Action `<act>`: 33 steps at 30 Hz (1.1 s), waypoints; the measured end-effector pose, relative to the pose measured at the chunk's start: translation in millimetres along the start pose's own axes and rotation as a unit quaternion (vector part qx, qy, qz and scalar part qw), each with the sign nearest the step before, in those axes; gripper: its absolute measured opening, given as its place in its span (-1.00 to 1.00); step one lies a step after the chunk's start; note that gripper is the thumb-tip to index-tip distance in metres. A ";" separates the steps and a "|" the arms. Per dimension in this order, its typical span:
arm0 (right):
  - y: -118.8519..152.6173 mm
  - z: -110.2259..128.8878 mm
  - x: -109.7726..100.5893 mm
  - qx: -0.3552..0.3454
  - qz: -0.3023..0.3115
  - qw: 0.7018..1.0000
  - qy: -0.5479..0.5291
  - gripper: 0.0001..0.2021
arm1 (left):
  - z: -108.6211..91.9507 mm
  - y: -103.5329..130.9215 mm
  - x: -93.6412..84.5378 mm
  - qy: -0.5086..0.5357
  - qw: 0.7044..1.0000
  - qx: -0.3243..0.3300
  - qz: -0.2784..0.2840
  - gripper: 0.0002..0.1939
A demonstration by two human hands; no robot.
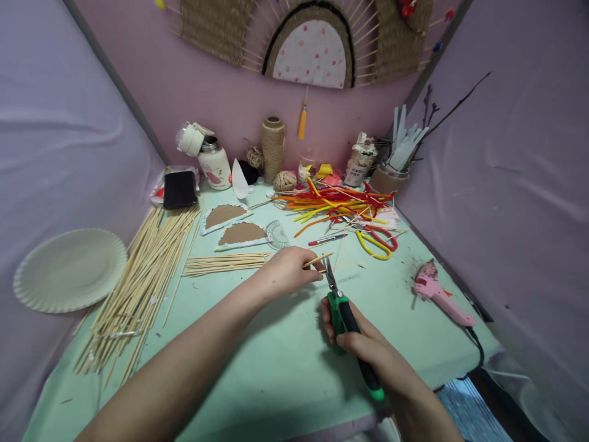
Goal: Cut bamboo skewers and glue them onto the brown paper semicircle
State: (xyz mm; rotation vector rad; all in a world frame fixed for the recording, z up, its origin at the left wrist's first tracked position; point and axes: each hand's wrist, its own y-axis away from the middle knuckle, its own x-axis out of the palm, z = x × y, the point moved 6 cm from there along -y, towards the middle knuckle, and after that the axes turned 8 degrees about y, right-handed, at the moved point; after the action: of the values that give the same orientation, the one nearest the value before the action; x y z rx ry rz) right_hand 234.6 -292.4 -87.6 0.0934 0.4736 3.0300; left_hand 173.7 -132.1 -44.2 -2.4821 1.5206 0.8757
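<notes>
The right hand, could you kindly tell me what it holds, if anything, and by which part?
The right hand holds green-and-black metal-bladed cutters by their handles.

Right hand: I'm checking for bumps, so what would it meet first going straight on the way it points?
Led by the green-handled shears, the right hand would likely first meet the bamboo skewer in the left hand; whether the blades touch it now is unclear.

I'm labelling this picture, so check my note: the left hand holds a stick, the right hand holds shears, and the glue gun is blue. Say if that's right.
The glue gun is pink, not blue, as the head view shows. The left hand does hold a stick and the right hand shears.
</notes>
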 end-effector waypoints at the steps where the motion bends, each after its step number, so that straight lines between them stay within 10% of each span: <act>1: 0.1 0.4 0.0 0.001 -0.001 1.000 -0.001 -0.69 | -0.1 0.0 0.2 0.001 1.000 0.000 0.000 -0.82; 23: -1.5 6.4 3.3 0.015 -0.051 0.998 0.034 -0.75 | -0.2 -0.5 0.4 -0.035 0.999 0.004 0.005 -0.82; 33: -16.3 -17.5 -7.5 0.050 -0.132 0.981 -0.130 -0.71 | 0.9 4.4 -13.0 -0.149 0.988 -0.009 0.036 -0.75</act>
State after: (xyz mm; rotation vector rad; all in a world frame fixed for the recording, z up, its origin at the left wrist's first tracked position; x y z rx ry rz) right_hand 241.8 -282.8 -109.6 0.3926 0.5644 2.6830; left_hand 165.2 -123.8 -37.3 -2.1951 1.5108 1.2132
